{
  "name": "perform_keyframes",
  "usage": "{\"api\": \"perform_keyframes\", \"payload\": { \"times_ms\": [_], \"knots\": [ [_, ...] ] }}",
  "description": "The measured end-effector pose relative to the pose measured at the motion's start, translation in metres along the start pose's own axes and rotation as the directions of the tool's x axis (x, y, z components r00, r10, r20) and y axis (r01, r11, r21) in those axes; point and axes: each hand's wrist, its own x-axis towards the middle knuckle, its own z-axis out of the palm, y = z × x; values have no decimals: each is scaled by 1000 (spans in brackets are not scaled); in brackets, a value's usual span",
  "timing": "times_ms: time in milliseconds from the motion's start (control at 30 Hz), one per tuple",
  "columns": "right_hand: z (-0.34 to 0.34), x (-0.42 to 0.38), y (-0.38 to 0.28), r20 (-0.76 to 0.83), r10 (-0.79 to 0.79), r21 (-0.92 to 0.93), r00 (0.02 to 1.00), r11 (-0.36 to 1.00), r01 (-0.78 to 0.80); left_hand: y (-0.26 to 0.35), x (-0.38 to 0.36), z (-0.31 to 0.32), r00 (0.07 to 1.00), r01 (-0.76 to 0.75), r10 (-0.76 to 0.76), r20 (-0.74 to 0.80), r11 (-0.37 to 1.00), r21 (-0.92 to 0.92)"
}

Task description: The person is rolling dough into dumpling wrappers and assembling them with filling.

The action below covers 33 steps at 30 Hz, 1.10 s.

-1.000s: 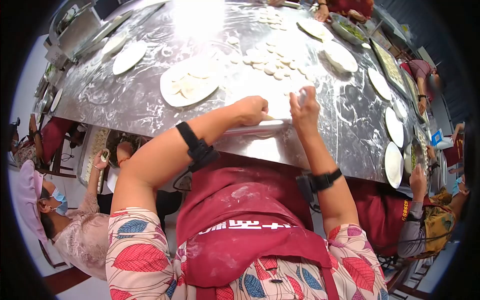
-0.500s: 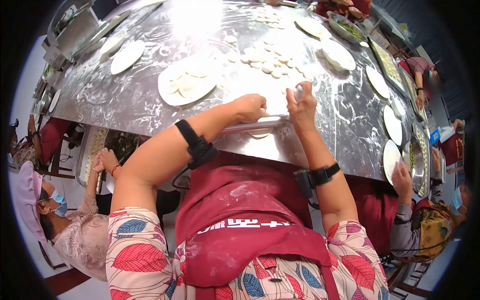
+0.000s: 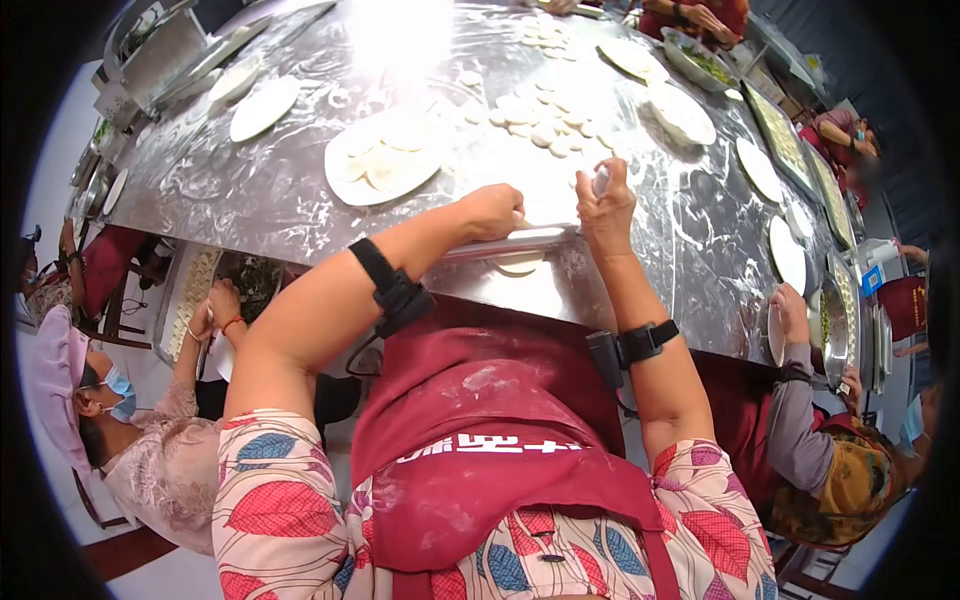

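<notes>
My left hand (image 3: 492, 211) is closed at the near edge of the floured steel table (image 3: 300, 215); glare hides what lies under its fingertips. My right hand (image 3: 607, 208) is closed a little further right, fingers curled around what looks like a rolling pin (image 3: 601, 180); only its greyish rounded end shows. Flattened dough wrappers (image 3: 382, 168) overlap on a white plate (image 3: 345, 190) beyond my left forearm. Several small dough pieces (image 3: 545, 125) lie scattered ahead of my hands. A pale round shape (image 3: 518, 263) shows in the shiny metal below the table edge.
More white plates (image 3: 265, 108) stand around the table. Trays with rows of small dumplings (image 3: 775, 130) and a bowl of greens (image 3: 697, 62) are on the right. A masked co-worker (image 3: 150, 440) sits at left; another (image 3: 850, 440) works at right, holding a plate (image 3: 776, 335).
The view has shifted slightly, and my hands keep nearly the same pose over the table edge. The right co-worker's hand has moved onto the nearest plate, which now appears tilted.
</notes>
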Motion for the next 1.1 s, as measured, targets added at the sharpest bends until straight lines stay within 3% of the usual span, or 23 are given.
{"api": "perform_keyframes", "payload": {
  "times_ms": [67,133,200,267,433,533,633,767,900,1000,1100],
  "knots": [
    [-5,-6,-5,24,50,6,998,999,-50,-6,4,-2,1000,-3,3,-9,999,33],
    [-24,-36,0,-14,-80,33,997,996,80,-9,0,-1,999,-42,43,-4,996,83],
    [-40,-70,-16,0,5,192,1000,981,-5,-8,-1,-3,1000,-28,28,-13,1000,-8],
    [-46,-86,-22,-21,-1,168,1000,986,4,-7,1,1,999,37,-36,10,998,-41],
    [-41,-85,-19,-79,-40,126,996,991,50,6,-14,16,995,-21,36,-91,986,166],
    [-43,-87,-24,-53,-4,177,999,984,13,0,-23,0,998,-25,19,-65,995,-95],
    [-47,-93,-29,-41,-15,211,999,977,23,-20,-36,-38,991,-32,-14,-134,941,-337],
    [-46,-97,-24,-45,-17,221,999,975,27,-46,-49,-110,964,5,-128,-232,885,-465],
    [-47,-94,-23,-22,5,226,1000,974,1,-79,-59,-163,880,235,-342,-330,917,-323],
    [-47,-93,-24,-25,-13,234,1000,972,18,-119,-48,-189,815,391,-343,-466,920,5],
    [-45,-93,-21,-41,-42,240,998,969,51,-116,-32,-177,786,315,-234,-572,948,44]
  ]
}}
